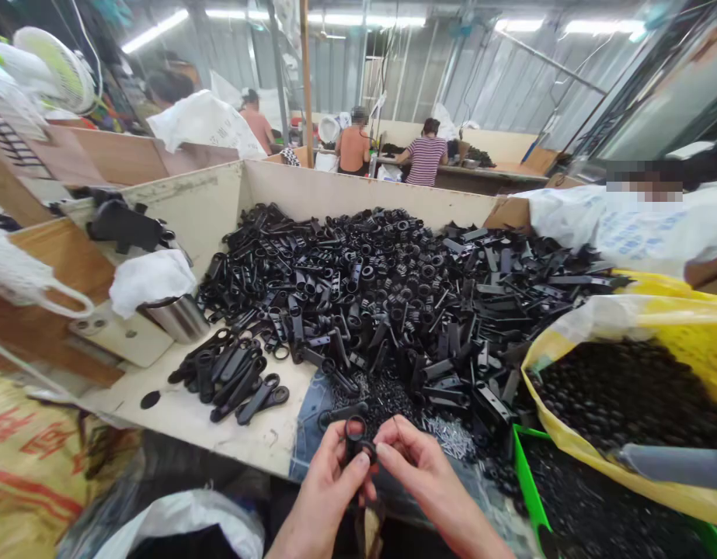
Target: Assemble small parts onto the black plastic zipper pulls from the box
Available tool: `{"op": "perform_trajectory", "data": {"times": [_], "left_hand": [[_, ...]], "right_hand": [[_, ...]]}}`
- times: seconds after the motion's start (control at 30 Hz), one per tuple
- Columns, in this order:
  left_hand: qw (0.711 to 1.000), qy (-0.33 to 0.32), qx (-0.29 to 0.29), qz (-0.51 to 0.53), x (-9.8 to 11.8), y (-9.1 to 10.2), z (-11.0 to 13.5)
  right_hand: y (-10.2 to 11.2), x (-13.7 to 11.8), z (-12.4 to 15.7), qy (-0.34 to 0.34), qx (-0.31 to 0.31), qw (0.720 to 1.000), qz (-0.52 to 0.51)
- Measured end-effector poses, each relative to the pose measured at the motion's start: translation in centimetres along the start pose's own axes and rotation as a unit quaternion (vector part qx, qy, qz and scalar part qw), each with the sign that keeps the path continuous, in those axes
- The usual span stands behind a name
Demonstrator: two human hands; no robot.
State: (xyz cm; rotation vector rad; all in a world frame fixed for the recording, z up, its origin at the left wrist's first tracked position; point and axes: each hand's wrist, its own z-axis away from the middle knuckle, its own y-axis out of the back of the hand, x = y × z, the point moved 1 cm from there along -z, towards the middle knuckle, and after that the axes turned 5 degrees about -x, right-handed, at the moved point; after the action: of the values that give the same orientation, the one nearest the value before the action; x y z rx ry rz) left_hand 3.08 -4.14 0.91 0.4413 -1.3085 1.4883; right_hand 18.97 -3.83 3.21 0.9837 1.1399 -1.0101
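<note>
My left hand (333, 473) is closed around a black ring-ended plastic part (354, 439), its ring tilted up toward me. The fingers of my right hand (415, 464) are pinched together against the right side of that part; whatever lies between them is too small to make out. Just beyond my hands lie small dark screws or pins (373, 394) on blue denim cloth (311, 411). A pile of silvery screws (451, 437) sits to the right of them. At left on the pale tabletop (177, 419) rests a group of black ring-ended pieces (230, 373).
A big heap of black parts (381, 272) fills the walled table. At right stand a yellow bag (626, 307) of small black pieces and a green tray (530, 481). A metal cup (180, 318) and a phone (122, 334) are at left. Several people sit farther back.
</note>
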Motion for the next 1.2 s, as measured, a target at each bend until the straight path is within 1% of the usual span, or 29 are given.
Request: {"op": "perform_trajectory", "data": {"times": [0.07,0.13,0.23,0.3,0.37,0.4,0.43,0.5,0.57,0.63,0.7,0.77,0.83,0.87,1.0,1.07,1.13,1.2], "left_hand": [[1.000,-0.008,0.008,-0.020,-0.2,-0.2,0.1],[0.999,-0.012,0.022,-0.036,0.0,-0.5,0.3],[0.998,0.002,0.030,-0.059,0.5,-0.9,0.4],[0.997,0.006,-0.004,-0.077,0.7,-1.0,0.6],[0.995,0.010,-0.060,-0.081,0.8,-0.9,0.9],[0.994,0.017,-0.080,-0.075,0.8,-0.9,1.1],[0.994,0.029,-0.087,-0.060,0.8,-0.8,1.2],[0.996,0.067,-0.063,-0.014,0.7,-0.7,1.3],[0.993,0.105,-0.031,0.047,0.6,-0.7,1.3],[0.985,0.133,-0.022,0.110,0.5,-0.9,1.2],[0.975,0.152,-0.028,0.157,0.4,-1.3,1.1],[0.967,0.178,-0.033,0.178,0.3,-1.7,1.2],[0.967,0.195,-0.033,0.160,0.0,-2.1,1.4],[0.972,0.192,-0.031,0.135,-0.1,-2.2,1.5],[0.992,0.122,-0.009,0.014,-0.3,-2.2,1.9],[0.995,0.097,-0.023,-0.027,-0.1,-2.0,2.1],[0.994,0.081,-0.050,-0.045,0.3,-1.7,2.2],[0.993,0.091,-0.068,-0.030,0.5,-1.4,2.3]], "right_hand": [[-0.8,0.8,0.7,0.004,0.055,0.998,0.014],[-1.3,1.1,1.3,0.052,0.090,0.991,0.082],[-1.4,1.0,2.1,0.165,0.103,0.963,0.186],[-0.9,0.6,2.4,0.208,0.105,0.951,0.204],[-0.1,0.1,2.7,0.205,0.101,0.953,0.197],[0.3,-0.2,2.7,0.195,0.096,0.958,0.186],[0.7,-0.4,2.8,0.182,0.091,0.965,0.169],[1.3,-0.5,2.9,0.149,0.091,0.977,0.122],[1.7,-0.3,3.0,0.110,0.107,0.986,0.063],[1.7,0.1,2.9,0.079,0.131,0.988,0.018],[1.3,0.3,2.9,0.082,0.138,0.987,0.019],[0.7,0.3,2.8,0.120,0.132,0.982,0.061],[0.1,0.3,2.8,0.161,0.127,0.973,0.106],[-0.1,0.3,2.7,0.174,0.127,0.969,0.123],[-0.5,0.4,2.7,0.192,0.133,0.956,0.175],[-0.6,0.4,2.7,0.198,0.133,0.951,0.199],[-0.4,0.3,2.8,0.196,0.133,0.946,0.220],[0.0,0.1,3.1,0.185,0.131,0.945,0.237]]}}
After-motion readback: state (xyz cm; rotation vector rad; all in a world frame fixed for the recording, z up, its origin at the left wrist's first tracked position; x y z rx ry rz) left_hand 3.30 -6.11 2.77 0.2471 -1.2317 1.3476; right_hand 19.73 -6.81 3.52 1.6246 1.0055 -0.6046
